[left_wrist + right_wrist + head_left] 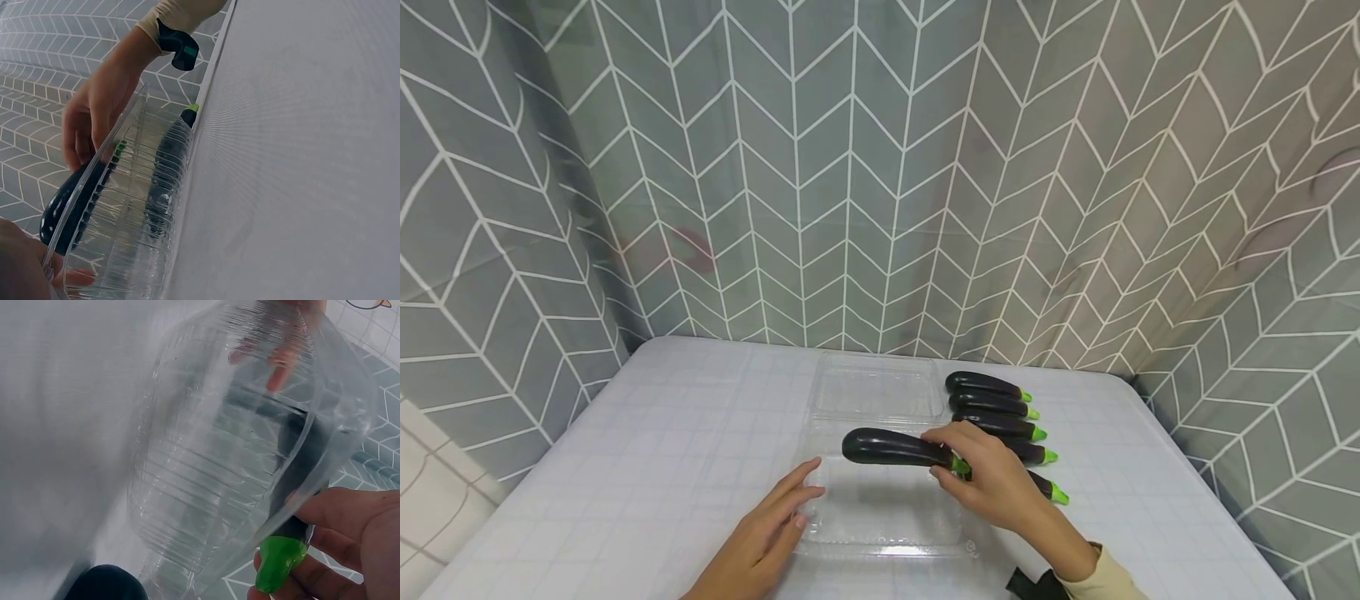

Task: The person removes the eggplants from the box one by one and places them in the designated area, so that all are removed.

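My right hand point(992, 479) pinches a dark eggplant point(887, 448) near its green stem. The eggplant lies level above the open tray half of a clear plastic clamshell box point(880, 521), its rounded end pointing left. Through the box wall in the right wrist view, the green stem point(278, 562) shows between thumb and fingers. At the box's left edge is my left hand point(767, 529), its fingers loosely extended with the tips right at the rim. The box's flat lid point(880, 392) is folded back toward the wall side.
Several more eggplants point(992, 404) lie in a row right of the box, green stems pointing right; the right hand partly covers the nearer ones. A white cloth point(700, 433) covers the table, and a patterned grey curtain point(880, 167) hangs behind it.
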Action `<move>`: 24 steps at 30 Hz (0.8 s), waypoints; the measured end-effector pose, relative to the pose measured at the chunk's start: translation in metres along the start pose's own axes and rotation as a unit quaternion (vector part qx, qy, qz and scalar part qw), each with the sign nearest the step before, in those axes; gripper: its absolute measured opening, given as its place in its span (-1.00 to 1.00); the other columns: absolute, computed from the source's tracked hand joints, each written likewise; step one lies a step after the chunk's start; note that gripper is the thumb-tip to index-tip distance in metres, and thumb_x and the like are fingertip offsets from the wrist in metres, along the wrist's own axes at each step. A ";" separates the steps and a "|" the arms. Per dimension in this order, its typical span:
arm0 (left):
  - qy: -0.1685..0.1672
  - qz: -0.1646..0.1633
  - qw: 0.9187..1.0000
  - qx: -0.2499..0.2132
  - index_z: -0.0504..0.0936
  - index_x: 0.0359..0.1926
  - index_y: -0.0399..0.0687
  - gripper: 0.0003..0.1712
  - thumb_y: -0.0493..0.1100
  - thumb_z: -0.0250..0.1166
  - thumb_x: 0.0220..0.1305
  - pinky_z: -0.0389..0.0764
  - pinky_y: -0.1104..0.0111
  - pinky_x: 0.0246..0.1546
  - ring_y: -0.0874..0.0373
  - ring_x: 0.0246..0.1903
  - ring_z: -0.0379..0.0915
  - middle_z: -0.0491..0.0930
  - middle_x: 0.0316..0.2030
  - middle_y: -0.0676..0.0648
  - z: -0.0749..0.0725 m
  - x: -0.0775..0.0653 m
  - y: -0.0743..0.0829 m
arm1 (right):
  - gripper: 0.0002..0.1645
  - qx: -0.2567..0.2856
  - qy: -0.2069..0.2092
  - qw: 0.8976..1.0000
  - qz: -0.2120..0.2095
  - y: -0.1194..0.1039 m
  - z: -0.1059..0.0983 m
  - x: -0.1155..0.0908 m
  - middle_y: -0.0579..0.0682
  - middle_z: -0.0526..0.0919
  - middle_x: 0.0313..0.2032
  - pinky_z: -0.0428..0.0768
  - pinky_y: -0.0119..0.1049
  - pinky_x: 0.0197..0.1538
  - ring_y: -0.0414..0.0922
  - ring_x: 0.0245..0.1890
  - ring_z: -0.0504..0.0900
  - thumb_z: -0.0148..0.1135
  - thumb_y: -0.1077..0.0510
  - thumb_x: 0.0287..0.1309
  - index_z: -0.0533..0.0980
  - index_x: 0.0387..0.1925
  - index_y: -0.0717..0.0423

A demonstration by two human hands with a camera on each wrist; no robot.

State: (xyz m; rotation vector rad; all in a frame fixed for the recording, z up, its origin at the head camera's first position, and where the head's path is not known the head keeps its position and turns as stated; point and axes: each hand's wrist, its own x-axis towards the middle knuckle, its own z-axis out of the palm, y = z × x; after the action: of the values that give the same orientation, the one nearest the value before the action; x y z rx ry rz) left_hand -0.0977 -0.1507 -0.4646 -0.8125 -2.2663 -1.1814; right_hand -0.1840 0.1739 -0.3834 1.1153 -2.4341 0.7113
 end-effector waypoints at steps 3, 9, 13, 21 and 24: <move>-0.001 -0.005 1.000 0.004 0.60 0.26 -0.10 -0.53 -0.48 0.20 0.40 0.17 0.59 0.35 -0.02 0.41 0.32 0.35 0.47 -0.17 0.000 -0.001 0.000 | -0.49 -0.001 0.003 1.000 -0.002 0.000 -0.002 -0.002 -0.18 0.70 -0.01 0.69 -0.20 -0.08 -0.22 -0.02 0.68 0.60 0.22 0.06 0.66 0.08 0.00; 0.005 0.010 1.000 0.000 0.59 0.26 -0.12 -0.52 -0.49 0.20 0.39 0.18 0.59 0.35 -0.02 0.41 0.33 0.33 0.48 -0.11 0.001 -0.001 -0.002 | -0.48 -0.002 -0.002 1.000 0.006 0.000 -0.005 -0.007 -0.19 0.70 -0.03 0.69 -0.20 -0.07 -0.23 -0.03 0.67 0.60 0.25 0.05 0.66 0.08 -0.02; 0.009 0.021 1.000 -0.003 0.58 0.26 -0.13 -0.52 -0.50 0.19 0.38 0.18 0.58 0.35 -0.02 0.40 0.33 0.33 0.48 -0.12 0.001 0.000 -0.004 | -0.48 -0.009 -0.002 1.000 0.015 -0.001 -0.008 -0.009 -0.21 0.69 -0.02 0.69 -0.19 -0.05 -0.24 -0.02 0.66 0.60 0.24 0.06 0.66 0.08 -0.05; 0.005 0.013 1.000 -0.004 0.59 0.26 -0.11 -0.51 -0.50 0.20 0.38 0.18 0.58 0.35 -0.05 0.40 0.33 0.33 0.49 -0.11 0.000 0.000 -0.002 | -0.46 -0.009 0.017 1.000 0.005 0.003 -0.013 -0.014 -0.23 0.69 -0.01 0.69 -0.17 -0.08 -0.23 -0.03 0.67 0.61 0.28 0.02 0.67 0.07 -0.01; 0.003 0.004 1.000 -0.004 0.59 0.27 -0.11 -0.52 -0.49 0.21 0.40 0.22 0.59 0.32 -0.04 0.39 0.35 0.32 0.49 -0.09 -0.001 0.000 0.000 | -0.46 -0.012 0.027 1.000 -0.001 0.004 -0.015 -0.017 -0.23 0.68 -0.01 0.70 -0.14 -0.06 -0.21 -0.02 0.67 0.61 0.29 0.00 0.67 0.07 0.02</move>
State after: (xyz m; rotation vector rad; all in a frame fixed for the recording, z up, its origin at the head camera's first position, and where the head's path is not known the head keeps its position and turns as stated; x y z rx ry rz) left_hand -0.0978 -0.1511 -0.4638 -0.8203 -2.2534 -1.1875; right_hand -0.1753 0.1949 -0.3810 1.0749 -2.3910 0.7005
